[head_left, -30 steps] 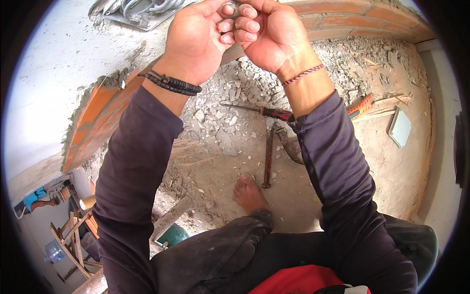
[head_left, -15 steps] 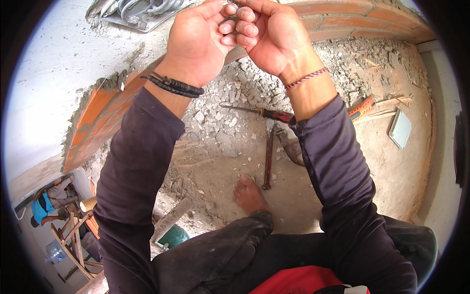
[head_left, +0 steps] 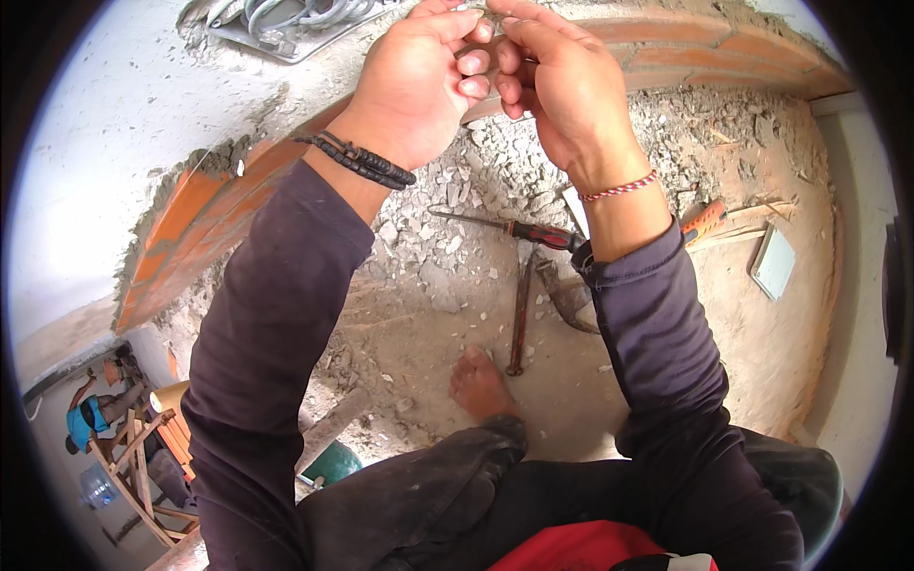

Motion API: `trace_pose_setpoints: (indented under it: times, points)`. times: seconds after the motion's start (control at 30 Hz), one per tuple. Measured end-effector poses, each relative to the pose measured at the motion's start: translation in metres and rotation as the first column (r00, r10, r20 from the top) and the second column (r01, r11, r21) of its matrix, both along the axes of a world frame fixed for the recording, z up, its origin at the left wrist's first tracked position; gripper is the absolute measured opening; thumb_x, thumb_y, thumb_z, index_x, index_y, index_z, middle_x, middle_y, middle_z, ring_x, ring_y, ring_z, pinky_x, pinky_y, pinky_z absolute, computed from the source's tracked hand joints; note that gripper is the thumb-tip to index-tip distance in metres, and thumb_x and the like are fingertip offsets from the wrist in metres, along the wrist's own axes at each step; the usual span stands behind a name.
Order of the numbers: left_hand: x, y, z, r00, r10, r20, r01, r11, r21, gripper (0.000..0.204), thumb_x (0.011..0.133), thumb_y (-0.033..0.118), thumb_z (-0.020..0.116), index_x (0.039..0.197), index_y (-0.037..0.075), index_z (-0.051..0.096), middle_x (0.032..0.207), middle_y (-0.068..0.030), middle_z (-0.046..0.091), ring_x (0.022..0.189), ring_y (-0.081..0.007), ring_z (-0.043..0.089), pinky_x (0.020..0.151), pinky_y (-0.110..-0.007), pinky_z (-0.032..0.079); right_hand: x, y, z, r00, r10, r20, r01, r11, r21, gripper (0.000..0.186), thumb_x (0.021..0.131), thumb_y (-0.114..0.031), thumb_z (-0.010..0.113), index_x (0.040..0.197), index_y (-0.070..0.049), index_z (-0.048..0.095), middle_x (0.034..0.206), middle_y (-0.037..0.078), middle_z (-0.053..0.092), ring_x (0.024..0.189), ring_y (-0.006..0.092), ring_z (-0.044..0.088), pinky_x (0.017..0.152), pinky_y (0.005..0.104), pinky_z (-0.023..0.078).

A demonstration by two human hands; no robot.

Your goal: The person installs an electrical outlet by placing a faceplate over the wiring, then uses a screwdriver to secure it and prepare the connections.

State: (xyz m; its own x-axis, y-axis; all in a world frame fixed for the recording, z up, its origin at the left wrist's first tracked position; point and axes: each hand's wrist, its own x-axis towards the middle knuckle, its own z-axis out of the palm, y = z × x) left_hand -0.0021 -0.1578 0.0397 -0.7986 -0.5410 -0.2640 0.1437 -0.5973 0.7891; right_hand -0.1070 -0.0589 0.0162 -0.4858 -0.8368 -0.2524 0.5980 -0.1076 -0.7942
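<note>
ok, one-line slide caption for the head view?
Left hand and right hand close together above grey rubble, a screwdriver and a rusty bar.

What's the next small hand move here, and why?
Probably a slight fingertip adjustment, wrists steady: the left hand and right hand are close together, fingers bent toward each other. What they pinch, if anything, can't be made out. The red-and-black-handled tool lies apart on the rubble, ungripped.

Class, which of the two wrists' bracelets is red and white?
The thin twisted bracelet on the right hand side; the thicker black bracelet is at the left hand.
</note>
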Motion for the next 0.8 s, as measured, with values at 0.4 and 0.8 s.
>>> trace_pose_setpoints:
  times: [0.4, 0.8]
  points:
    - [-0.007, 0.011, 0.003, 0.969, 0.075, 0.234, -0.047, 0.991, -0.123, 0.029, 0.105, 0.015, 0.046, 0.133, 0.017, 0.05, 0.092, 0.0039, 0.058, 0.072, -0.0067, 0.049, 0.06, -0.025, 0.039, -0.002, 0.007, 0.059, 0.295, -0.336, -0.894, 0.349, 0.909, -0.226, 0.007, 0.09, -0.007, 0.07, 0.092, 0.0, 0.072, 0.063, 0.002, 0.063, 0.059, 0.0049, 0.057, 0.054, 0.0228, 0.043]
    - [-0.001, 0.022, 0.009, 0.955, 0.167, 0.245, -0.082, 0.943, -0.323, 0.041, 0.098, 0.014, 0.061, 0.137, 0.01, 0.051, 0.094, 0.0001, 0.056, 0.069, -0.0054, 0.042, 0.057, -0.022, 0.035, -0.059, -0.01, 0.134, -0.682, -0.042, -0.73, -0.094, 0.995, 0.03, 0.019, 0.086, -0.009, 0.068, 0.103, -0.002, 0.074, 0.074, 0.012, 0.067, 0.064, 0.0243, 0.064, 0.061, 0.0349, 0.051]
